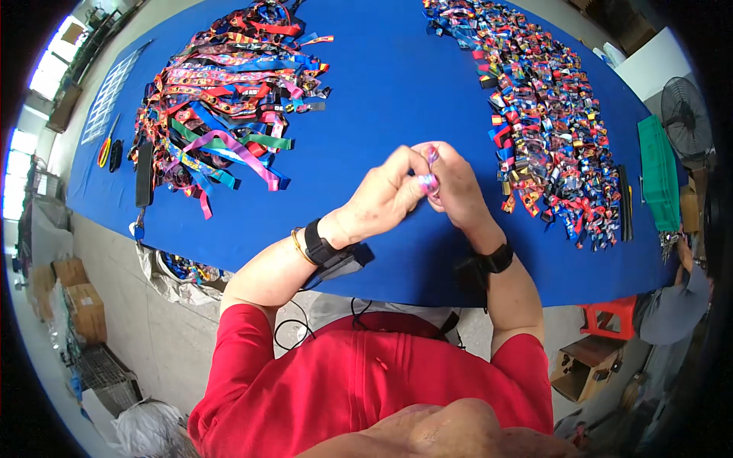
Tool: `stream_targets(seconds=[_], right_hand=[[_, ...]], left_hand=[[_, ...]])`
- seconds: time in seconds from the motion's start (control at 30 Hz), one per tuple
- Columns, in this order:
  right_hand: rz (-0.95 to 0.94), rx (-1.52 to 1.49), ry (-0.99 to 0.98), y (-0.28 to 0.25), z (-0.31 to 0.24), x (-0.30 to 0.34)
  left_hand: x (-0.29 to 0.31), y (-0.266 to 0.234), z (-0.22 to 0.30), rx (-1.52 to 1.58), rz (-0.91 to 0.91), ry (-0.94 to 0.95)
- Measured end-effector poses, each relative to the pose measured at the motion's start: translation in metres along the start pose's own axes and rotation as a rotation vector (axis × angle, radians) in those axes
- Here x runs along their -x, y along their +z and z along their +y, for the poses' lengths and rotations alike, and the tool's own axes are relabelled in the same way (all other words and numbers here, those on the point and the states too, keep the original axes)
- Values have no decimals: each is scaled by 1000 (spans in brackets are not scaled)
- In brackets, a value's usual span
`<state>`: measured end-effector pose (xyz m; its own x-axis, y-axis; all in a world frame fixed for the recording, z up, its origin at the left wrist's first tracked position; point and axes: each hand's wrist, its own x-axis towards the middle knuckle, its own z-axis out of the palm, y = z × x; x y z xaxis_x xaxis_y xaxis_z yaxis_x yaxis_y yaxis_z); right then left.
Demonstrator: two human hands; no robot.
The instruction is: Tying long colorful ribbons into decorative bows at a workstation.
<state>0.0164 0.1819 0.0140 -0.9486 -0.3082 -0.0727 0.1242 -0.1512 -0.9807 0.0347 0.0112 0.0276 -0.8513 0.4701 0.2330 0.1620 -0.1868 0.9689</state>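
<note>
Both hands meet above the middle of the blue table (366, 91). A short pink and purple ribbon strap (429, 184) is pinched between them, mostly covered by the fingers. My left hand (385, 195) grips it with thumb and fingertips from the left. My right hand (458, 187) is closed around the strap's other side, its fingers curled. Left of the hands lies a loose pile of long printed ribbon straps (229, 91) in many colours. On the right is a wide, dense spread of short, looped ribbon straps (553, 122).
Scissors (104, 153) with orange handles lie near the table's left edge, close to a white grid (114, 88). A green crate (658, 174) and a grey fan (685, 114) stand at the right. A red stool (611, 317) and cardboard boxes (84, 305) are on the floor.
</note>
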Motion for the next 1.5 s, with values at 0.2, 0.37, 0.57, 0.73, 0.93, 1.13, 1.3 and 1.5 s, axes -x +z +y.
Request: stream_targets(seconds=[0.2, 0.37, 0.57, 0.73, 0.93, 1.13, 1.3, 1.5], right_hand=[[30, -29, -109, 7, -20, 10], [79, 138, -310, 9, -15, 15], [61, 558, -445, 17, -28, 28], [-22, 649, -503, 23, -25, 33], [-99, 848, -713, 27, -26, 35], [25, 699, -656, 21, -13, 29], [149, -31, -261, 24, -13, 20], [126, -230, -129, 14, -7, 14]], left_hand=[[-4, -9, -12, 701, -15, -270], [-9, -7, 2, 778, -4, -520], [-8, -20, -7, 771, -151, -607], [-8, -20, -12, 651, -160, -645], [-11, -17, 7, 383, -163, -760], [-9, -17, -7, 678, -158, -715], [-13, -15, 2, 663, -167, -672], [-11, -17, -13, 319, 38, -291]])
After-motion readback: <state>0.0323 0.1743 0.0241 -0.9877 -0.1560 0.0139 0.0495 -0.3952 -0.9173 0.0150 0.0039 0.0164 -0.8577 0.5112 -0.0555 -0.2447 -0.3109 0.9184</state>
